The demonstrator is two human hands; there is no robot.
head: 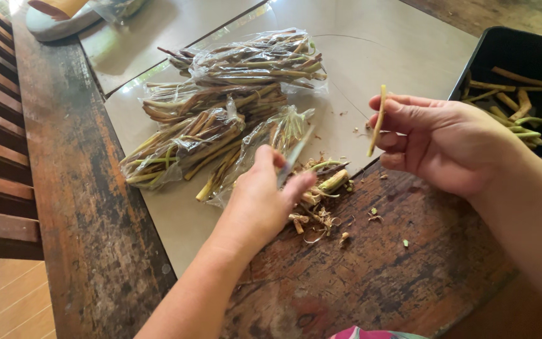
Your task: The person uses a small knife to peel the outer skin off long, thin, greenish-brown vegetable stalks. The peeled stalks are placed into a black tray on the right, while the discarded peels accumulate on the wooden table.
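The right hand [434, 141] pinches a thin pale stem [378, 119] upright above the bench [89, 207], fingers closed round its middle. The left hand [265, 201] grips a small knife [295, 156], blade angled up over a heap of trimmings [318, 201] (bagged stems [221, 125] lie just behind). The blade could nick a bag, I'd judge, or the slim stem could snap if squeezed.

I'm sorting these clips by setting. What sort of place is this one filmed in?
Probably a home or small rural work table for preparing plant stems, not a factory. A worn wooden table holds clear bags of stems, a black tray holds cut pieces, and the right hand holds a peeled stem.
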